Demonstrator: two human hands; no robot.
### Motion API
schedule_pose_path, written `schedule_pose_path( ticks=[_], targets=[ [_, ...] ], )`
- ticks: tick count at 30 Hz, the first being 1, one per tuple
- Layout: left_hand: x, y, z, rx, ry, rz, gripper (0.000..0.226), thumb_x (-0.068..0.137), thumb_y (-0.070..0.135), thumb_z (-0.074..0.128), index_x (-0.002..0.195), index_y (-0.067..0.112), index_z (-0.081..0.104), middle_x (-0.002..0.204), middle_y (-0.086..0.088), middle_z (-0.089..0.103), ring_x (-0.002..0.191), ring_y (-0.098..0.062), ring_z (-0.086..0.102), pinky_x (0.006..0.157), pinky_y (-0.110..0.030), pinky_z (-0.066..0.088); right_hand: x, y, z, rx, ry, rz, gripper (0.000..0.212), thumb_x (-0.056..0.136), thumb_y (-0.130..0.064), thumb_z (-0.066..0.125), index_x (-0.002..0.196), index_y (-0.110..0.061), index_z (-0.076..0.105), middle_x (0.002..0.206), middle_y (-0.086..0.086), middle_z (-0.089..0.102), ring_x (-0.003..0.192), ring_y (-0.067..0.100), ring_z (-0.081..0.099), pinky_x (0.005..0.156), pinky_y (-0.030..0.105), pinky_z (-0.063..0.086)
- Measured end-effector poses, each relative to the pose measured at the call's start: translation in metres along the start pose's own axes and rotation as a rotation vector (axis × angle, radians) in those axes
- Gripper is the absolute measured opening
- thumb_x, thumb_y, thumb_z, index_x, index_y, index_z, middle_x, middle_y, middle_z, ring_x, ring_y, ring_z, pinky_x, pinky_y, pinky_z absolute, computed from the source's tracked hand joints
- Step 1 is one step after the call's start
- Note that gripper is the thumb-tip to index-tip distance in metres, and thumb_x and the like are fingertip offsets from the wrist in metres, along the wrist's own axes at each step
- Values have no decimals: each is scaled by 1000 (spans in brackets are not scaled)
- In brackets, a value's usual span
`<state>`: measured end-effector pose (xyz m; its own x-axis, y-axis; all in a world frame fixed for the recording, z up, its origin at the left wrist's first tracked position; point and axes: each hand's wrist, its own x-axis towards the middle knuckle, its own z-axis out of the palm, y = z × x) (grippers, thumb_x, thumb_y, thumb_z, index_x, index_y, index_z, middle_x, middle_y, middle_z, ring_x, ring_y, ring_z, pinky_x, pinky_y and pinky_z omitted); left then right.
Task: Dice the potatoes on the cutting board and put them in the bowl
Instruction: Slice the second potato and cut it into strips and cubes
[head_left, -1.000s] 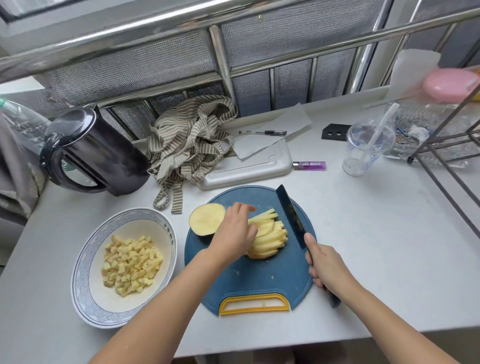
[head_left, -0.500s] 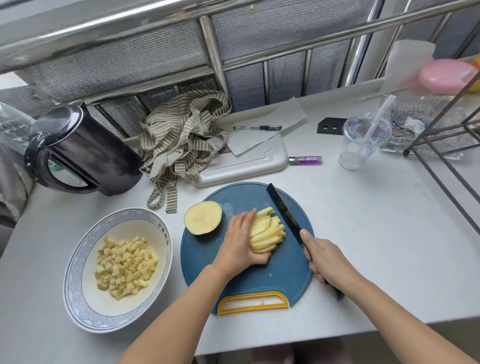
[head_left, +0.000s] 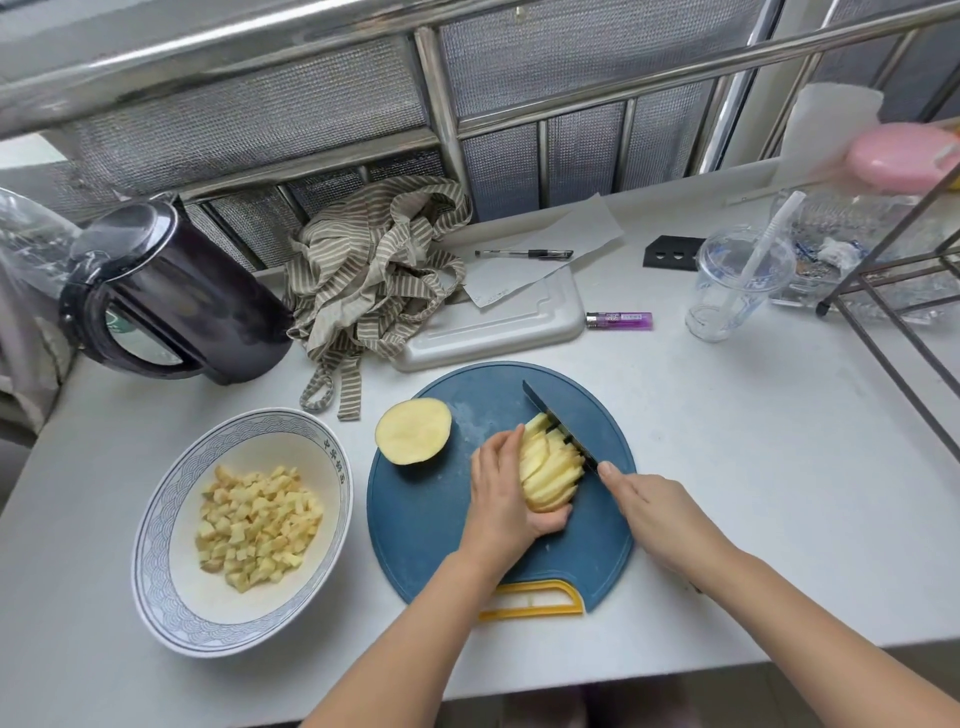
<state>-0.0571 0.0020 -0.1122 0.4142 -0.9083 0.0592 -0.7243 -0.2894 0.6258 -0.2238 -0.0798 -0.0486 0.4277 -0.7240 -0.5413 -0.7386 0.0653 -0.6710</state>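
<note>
On the round blue cutting board (head_left: 431, 525) lies a bundle of potato strips (head_left: 550, 473). My left hand (head_left: 506, 493) cups the bundle from its left side and near end. My right hand (head_left: 660, 512) grips the handle of a dark knife (head_left: 558, 423), whose blade lies against the right ends of the strips. A potato half (head_left: 413, 430) sits cut face up at the board's far left edge. Left of the board stands a white, blue-rimmed bowl (head_left: 171, 499) holding diced potato (head_left: 254, 527).
A black kettle (head_left: 166, 291) stands at the back left, beside a striped cloth (head_left: 374, 270). Behind the board are a white tray (head_left: 498, 325) with paper and a pen (head_left: 524, 254), a purple lighter (head_left: 619, 320) and a plastic cup (head_left: 737, 283). A metal rack (head_left: 893, 291) occupies the right.
My left hand has slid down to hold the strips together from the side. The knife has moved left from beside the pile until its blade meets the strips' right ends.
</note>
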Motion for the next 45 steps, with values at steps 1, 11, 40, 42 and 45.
schedule_pose_path(
  ticks=[1,11,40,42,45],
  targets=[
    [1,-1,1,42,12,2,103,56,63,64,143,16,34,131,-7,40,120,-25,35,109,-42,30,0,0,0,-13,-4,-4,51,99,-55,34,66,-17,27,61,-1,33,58,17,31,57,33,24],
    [1,-5,4,67,72,56,103,58,62,66,143,17,29,141,-9,35,128,-26,29,111,-44,27,-2,-1,4,-35,-8,-26,52,99,-55,33,67,-14,34,64,2,41,61,17,37,59,32,30],
    [-3,1,10,153,114,99,66,82,56,51,137,20,43,138,-8,45,125,-27,39,109,-59,26,-10,-9,-2,17,39,-89,52,99,-55,29,66,-14,31,61,-1,36,57,14,32,56,29,27],
    [-2,2,9,168,110,93,65,81,55,51,135,20,43,135,-9,48,122,-28,39,107,-60,31,-17,-10,-5,-8,32,-119,52,99,-55,28,66,-15,31,61,-2,35,57,14,32,56,29,27],
    [-1,1,10,183,110,101,60,80,53,51,129,18,45,132,-12,51,117,-29,40,106,-53,31,-30,-6,-4,-110,7,-155,53,99,-55,28,64,-15,31,60,-2,37,57,15,35,58,31,30]
  ],
)
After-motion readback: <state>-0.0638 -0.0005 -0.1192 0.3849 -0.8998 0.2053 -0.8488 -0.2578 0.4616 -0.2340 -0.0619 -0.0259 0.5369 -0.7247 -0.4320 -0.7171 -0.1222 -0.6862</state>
